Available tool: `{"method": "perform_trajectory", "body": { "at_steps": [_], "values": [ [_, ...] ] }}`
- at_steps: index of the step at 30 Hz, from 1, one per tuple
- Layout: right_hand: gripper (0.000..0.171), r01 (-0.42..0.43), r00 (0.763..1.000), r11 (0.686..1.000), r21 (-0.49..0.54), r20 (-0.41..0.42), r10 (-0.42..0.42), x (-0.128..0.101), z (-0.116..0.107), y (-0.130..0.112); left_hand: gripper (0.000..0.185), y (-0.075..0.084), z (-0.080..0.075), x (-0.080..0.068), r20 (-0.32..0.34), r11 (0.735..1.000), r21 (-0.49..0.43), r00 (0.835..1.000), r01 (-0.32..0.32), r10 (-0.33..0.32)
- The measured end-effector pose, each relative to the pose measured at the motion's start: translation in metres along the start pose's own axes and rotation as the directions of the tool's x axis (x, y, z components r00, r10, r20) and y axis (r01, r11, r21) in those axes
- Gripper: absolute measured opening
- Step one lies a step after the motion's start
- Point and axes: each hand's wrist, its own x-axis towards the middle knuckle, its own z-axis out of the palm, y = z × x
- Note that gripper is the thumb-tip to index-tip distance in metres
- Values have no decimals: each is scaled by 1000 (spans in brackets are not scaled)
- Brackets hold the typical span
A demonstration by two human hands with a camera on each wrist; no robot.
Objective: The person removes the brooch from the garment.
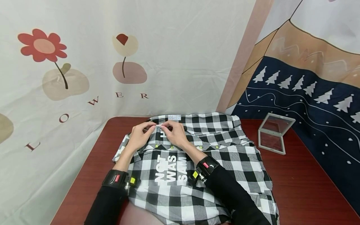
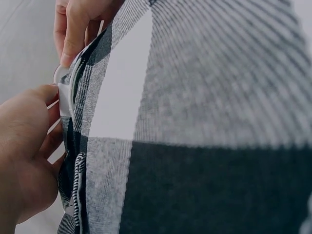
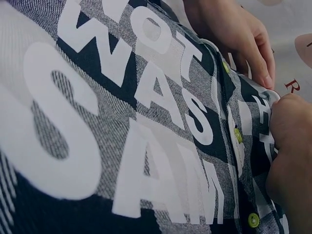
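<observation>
Black L sleeve point(image 1: 105, 200) nearest cam, bottom L, w/ wrist cam point(image 1: 115, 178) strapped on; R sleeve point(image 1: 233, 187) likewise, further R. L hand point(image 1: 138, 137): thumb + fingertips pinched on a thin whitish edge of the plaid button-up shirt point(image 1: 239, 159), far side, L of ctr. R hand point(image 1: 176, 135) just beside it, thumb + fingertips clamped on same edge.

Shirt lies on table under both hands, spread but rumpled, blk/wht/grey checks. L to R: small flap point(image 1: 121, 149) at L end; white caps lettering point(image 1: 170, 170), NOT / WAS / SAM, turned sideways; yellow-green buttons point(image 1: 200, 147) in a row beyond it; pale label-like patch point(image 1: 174, 117) at far edge, too small to read.

Surface: reddish-brown wood-look table point(image 1: 298, 184). R of shirt, hinged pale-framed case point(image 1: 271, 141) stands open, 2 panels; mirrored or clear, can't tell. Room: off-white cloth point(image 1: 182, 56) behind + L, red flower print, letters L O W E R; then pinkish band point(image 1: 242, 53); far R, navy/tan/white cloth point(image 1: 303, 103), wht fir trees, wavy lines, dots.
</observation>
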Motion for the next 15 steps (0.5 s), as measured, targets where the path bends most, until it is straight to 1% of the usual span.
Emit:
{"method": "perform_trajectory", "body": {
  "at_steps": [8, 15],
  "values": [
    [14, -9, 1000, 1000, 16, 4, 9, 0, -1, -1, 23, -1, 1, 1, 6, 1000, -5, 1000, -14, 14],
    [13, 7, 1000, 1000, 9, -1, -7, 0, -1, -2, 21, -2, 3, 1, -8, 999, 29, 999, -44, 44]
  ]
}}
